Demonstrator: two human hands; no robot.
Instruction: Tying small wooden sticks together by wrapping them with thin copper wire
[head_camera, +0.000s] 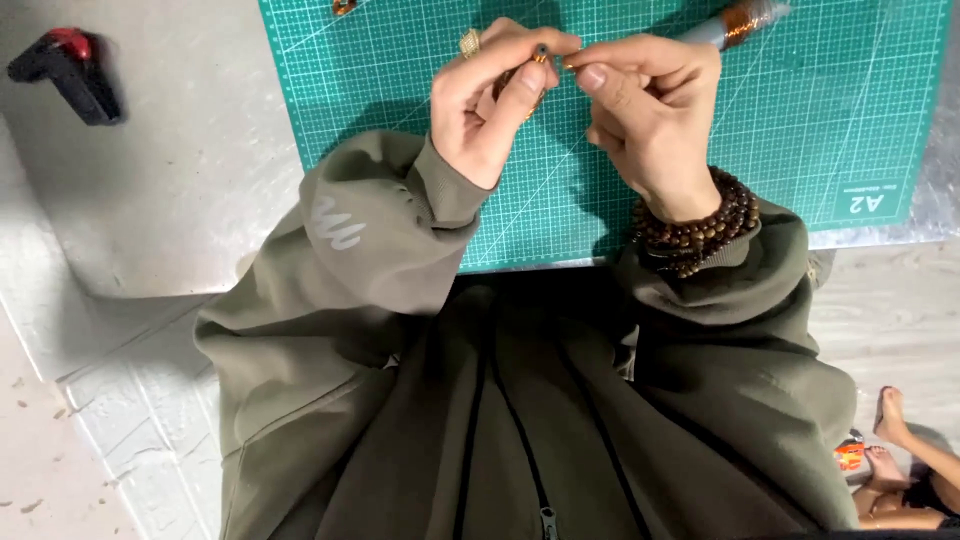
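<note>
My left hand (490, 100) and my right hand (645, 110) meet above a green cutting mat (800, 120). Between the fingertips of both hands I pinch a small orange-brown piece (540, 62), thin like a wire or a tiny coil; most of it is hidden by my fingers. A gold ring (469, 42) sits on a left finger. Dark wooden bead bracelets (700, 225) wrap my right wrist. I wear an olive hooded jacket.
A spool of copper-coloured wire (740, 20) lies on the mat behind my right hand. A black and red tool (65, 70) rests on the grey tabletop (170, 180) at the far left. Another person's bare feet (885, 440) show at the lower right on the floor.
</note>
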